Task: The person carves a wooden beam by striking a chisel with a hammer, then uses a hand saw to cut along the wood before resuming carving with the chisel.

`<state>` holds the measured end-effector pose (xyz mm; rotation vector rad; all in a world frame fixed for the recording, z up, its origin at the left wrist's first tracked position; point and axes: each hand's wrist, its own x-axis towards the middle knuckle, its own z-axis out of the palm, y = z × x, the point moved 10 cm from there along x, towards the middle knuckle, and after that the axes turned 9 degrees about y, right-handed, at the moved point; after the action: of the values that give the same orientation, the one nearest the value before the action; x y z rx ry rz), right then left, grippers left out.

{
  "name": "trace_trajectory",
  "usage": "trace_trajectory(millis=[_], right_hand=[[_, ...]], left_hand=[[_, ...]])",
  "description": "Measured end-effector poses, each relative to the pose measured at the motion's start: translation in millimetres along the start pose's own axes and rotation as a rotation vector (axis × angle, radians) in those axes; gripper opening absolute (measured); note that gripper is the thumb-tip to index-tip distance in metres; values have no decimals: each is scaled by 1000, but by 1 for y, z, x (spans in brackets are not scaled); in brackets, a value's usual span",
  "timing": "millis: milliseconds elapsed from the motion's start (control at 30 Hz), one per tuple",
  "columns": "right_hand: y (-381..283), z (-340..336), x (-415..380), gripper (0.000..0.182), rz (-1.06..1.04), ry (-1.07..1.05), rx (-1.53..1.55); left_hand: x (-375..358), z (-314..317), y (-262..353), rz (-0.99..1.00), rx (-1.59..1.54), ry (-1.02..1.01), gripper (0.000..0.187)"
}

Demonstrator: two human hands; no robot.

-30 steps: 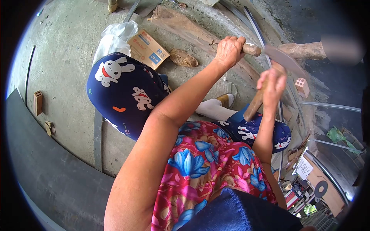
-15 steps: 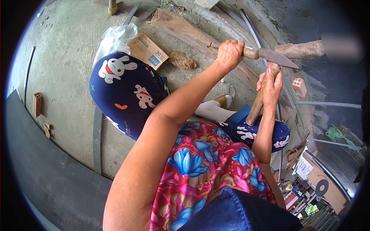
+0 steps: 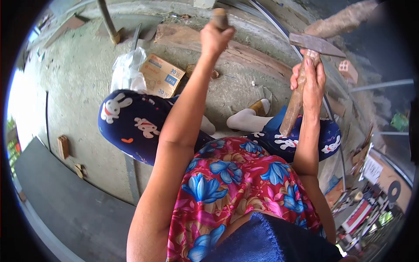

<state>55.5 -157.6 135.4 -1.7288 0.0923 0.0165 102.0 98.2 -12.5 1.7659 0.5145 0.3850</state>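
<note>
High at upper centre, my left hand (image 3: 216, 40) is closed around a short wooden piece (image 3: 221, 18); its rounded end sticks out above the fist, and the rest is hidden. My right hand (image 3: 313, 85) wraps round the wooden handle of a hammer (image 3: 321, 45), just below its head. The dark metal head tapers to a point on the right. The handle's lower end (image 3: 287, 128) hangs down over my right thigh (image 3: 301, 137). A gap separates the wooden piece from the hammer.
A cardboard box (image 3: 159, 74) and a clear plastic bag (image 3: 128, 70) lie beyond my left knee. A long wooden plank (image 3: 248, 56) crosses the concrete floor. Bricks (image 3: 63, 147) and metal strips lie around. A dark panel (image 3: 74, 196) is at left, and cluttered items (image 3: 360, 214) at right.
My left hand has lifted the wooden piece up and left, away from the hammer head, which it was against or beside. My right hand still grips the hammer, nearly in place. The view has shifted.
</note>
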Motion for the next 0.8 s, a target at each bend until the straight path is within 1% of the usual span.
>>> trace_trajectory(millis=[33,67,200,267,333,367,500,600,667,733,800], right_hand=[[1,-1,0,35,14,2,26],[1,-2,1,35,25,5,51],[1,-10,1,36,50,24,122],[-2,-15,-1,36,44,44,119],[-2,-19,-3,36,55,54,125],[0,-21,0,36,65,60,110],[-2,-23,-1,38,50,57,107],[1,-27,0,39,43,47,117],[0,-27,0,39,40,43,117],[0,-28,1,33,33,41,143],[2,-28,2,32,29,39,141]], left_hand=[[6,-7,0,58,-46,28,30],[8,-12,-7,62,-42,61,26],[3,-18,-2,75,-59,48,24],[5,-14,-5,132,-78,36,17],[6,-10,-2,133,-151,-24,15],[7,-6,-6,117,-153,-6,20],[8,-2,-12,90,-219,-46,14],[7,3,-13,129,-263,-54,10],[7,5,-14,120,-237,-62,10],[7,6,-15,112,-263,-69,10],[7,5,-15,109,-267,-72,10]])
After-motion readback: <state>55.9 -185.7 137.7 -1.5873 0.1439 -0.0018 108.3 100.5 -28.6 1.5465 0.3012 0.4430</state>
